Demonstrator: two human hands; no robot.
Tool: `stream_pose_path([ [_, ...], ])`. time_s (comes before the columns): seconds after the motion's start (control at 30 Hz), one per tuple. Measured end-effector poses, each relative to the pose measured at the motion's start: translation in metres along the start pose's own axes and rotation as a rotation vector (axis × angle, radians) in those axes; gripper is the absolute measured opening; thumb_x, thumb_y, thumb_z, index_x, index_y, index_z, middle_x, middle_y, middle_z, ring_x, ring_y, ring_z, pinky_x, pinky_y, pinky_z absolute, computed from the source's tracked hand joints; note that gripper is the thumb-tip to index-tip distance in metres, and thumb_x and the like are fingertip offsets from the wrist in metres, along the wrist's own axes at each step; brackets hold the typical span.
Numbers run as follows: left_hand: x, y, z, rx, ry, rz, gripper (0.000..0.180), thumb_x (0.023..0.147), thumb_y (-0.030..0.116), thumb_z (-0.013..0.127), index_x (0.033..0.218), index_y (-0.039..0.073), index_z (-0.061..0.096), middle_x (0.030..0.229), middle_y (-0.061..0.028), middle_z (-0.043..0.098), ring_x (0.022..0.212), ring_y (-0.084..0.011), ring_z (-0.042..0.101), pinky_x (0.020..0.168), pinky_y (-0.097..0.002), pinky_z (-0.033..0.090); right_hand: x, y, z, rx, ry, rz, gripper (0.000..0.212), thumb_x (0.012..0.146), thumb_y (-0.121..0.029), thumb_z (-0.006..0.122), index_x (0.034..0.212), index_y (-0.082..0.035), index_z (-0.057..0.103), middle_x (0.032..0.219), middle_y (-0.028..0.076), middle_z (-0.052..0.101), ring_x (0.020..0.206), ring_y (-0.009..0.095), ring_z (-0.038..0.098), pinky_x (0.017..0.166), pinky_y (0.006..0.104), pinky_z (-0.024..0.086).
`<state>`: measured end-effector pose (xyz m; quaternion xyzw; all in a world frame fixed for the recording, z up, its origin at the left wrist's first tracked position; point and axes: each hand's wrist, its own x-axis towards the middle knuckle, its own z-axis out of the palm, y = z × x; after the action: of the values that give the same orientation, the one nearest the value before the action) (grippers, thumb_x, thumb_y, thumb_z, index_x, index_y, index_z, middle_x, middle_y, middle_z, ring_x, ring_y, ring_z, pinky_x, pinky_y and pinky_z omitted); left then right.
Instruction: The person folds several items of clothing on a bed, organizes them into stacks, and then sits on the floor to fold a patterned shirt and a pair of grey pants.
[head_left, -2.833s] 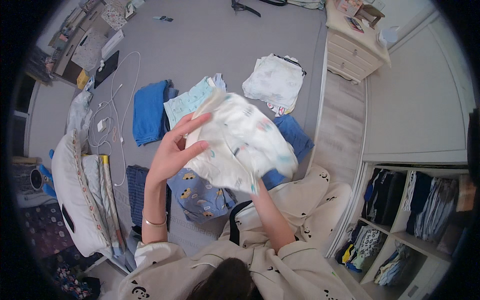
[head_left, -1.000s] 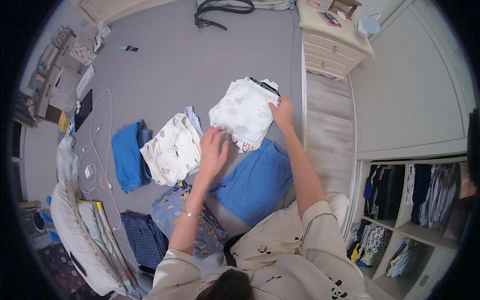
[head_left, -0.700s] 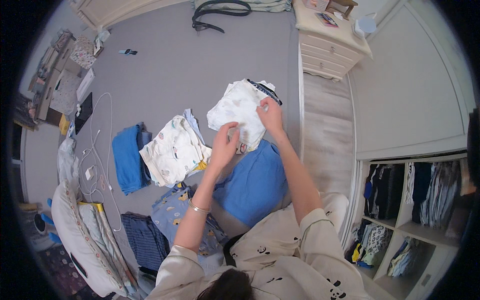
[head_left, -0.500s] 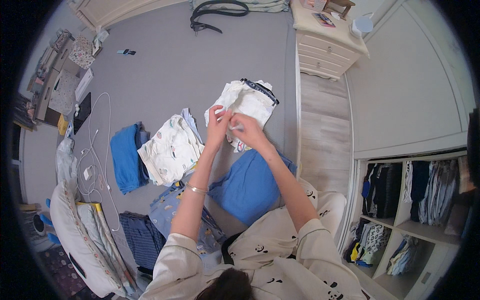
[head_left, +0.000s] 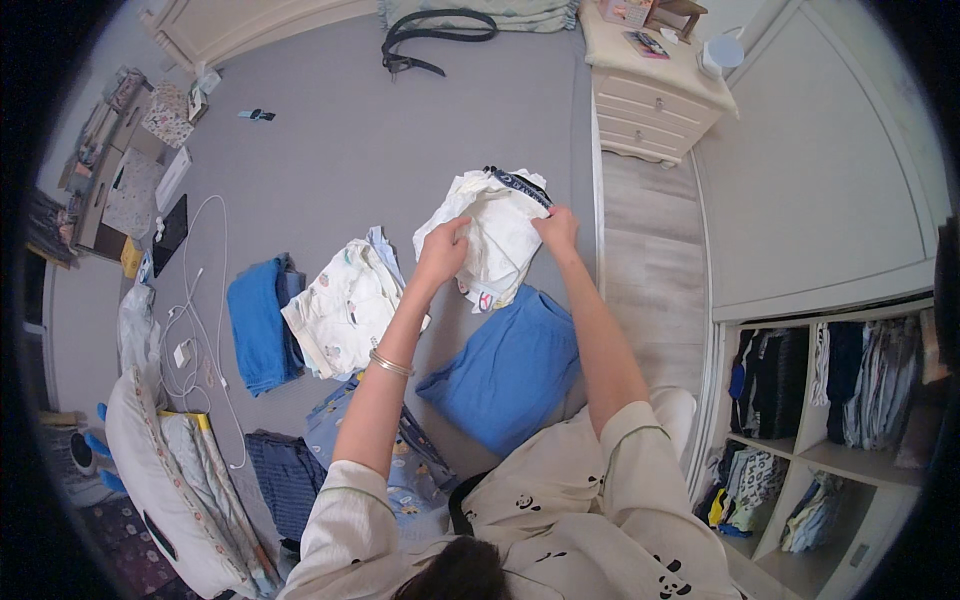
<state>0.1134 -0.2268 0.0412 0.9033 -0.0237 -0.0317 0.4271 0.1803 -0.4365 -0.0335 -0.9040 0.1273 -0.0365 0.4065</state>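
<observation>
Fabric of a white garment (head_left: 500, 240) lies just above the centre of the frame, directly between the left hand (head_left: 455, 240) at its left side and the right hand (head_left: 545, 222) at its right edge. A dark waistband (head_left: 520, 183) slants down to the right across the top of the pile, its lower end just beside the right hand, which is the nearer one. The white garment is too rumpled to show a clear long axis. The right thumb and forefinger nip its edge; the left fingers are narrow against the cloth, though whether they pinch a fold cannot be told. The white cloth looks thin, soft and creased. Below it spreads a smooth blue garment (head_left: 505, 370), broad and rounded; left of centre lie printed white shorts (head_left: 345, 305), apparently knit, and a blue folded garment (head_left: 262, 325), thick and oblong, all on a flat grey bed sheet (head_left: 330, 150).
</observation>
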Motion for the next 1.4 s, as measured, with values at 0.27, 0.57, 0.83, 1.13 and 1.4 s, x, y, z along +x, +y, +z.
stream_pose_path([
  [0.27,0.016,0.013,0.006,-0.019,0.05,-0.049,0.04,0.076,0.018,0.054,0.113,0.001,0.053,0.101,-0.0166,0.06,0.083,-0.0196,0.059,0.075,-0.0284,0.046,-0.037,-0.04,-0.004,0.342,-0.11,-0.318,0.025,0.07,-0.011,0.062,0.092,-0.001,0.056,0.097,0.015,0.06,0.094,0.025,0.057,0.078,0.0324,0.044],
  [0.57,0.007,-0.01,-0.043,-0.159,0.156,-0.262,0.036,0.077,0.033,0.057,0.076,-0.003,0.058,0.067,-0.0129,0.058,0.062,-0.0182,0.056,0.059,-0.0321,0.044,-0.1,-0.094,-0.009,0.632,-0.53,-0.603,0.019,0.072,0.0,0.055,0.09,-0.003,0.055,0.097,0.007,0.059,0.094,0.016,0.054,0.083,0.0289,0.042],
  [0.83,-0.018,0.07,-0.125,-0.467,0.153,-0.154,0.017,0.08,0.019,0.058,0.078,0.002,0.06,0.068,0.0007,0.056,0.061,-0.0064,0.049,0.055,-0.0226,0.04,-0.022,0.009,0.003,0.067,0.167,-0.213,0.045,0.067,-0.017,0.065,0.103,0.006,0.051,0.1,0.024,0.054,0.093,0.038,0.051,0.084,0.0411,0.04],
  [1.13,-0.1,0.045,-0.164,-0.5,0.5,-0.033,0.048,0.083,0.007,0.054,0.126,0.002,0.034,0.117,-0.014,0.048,0.099,-0.0177,0.052,0.081,-0.0296,0.046,0.013,0.028,0.005,0.023,0.023,-0.083,0.052,0.061,-0.025,0.07,0.103,0.0,0.053,0.094,0.023,0.056,0.089,0.035,0.051,0.084,0.0385,0.04],
  [1.4,-0.201,-0.151,-0.122,-0.084,0.446,-0.347,0.053,0.078,-0.004,0.049,0.129,0.008,0.038,0.126,-0.0118,0.042,0.11,-0.0178,0.046,0.09,-0.0283,0.038,0.014,0.019,0.008,0.07,0.027,-0.116,0.035,0.065,-0.025,0.069,0.086,0.0,0.055,0.084,0.018,0.055,0.083,0.033,0.051,0.075,0.0394,0.041],
])
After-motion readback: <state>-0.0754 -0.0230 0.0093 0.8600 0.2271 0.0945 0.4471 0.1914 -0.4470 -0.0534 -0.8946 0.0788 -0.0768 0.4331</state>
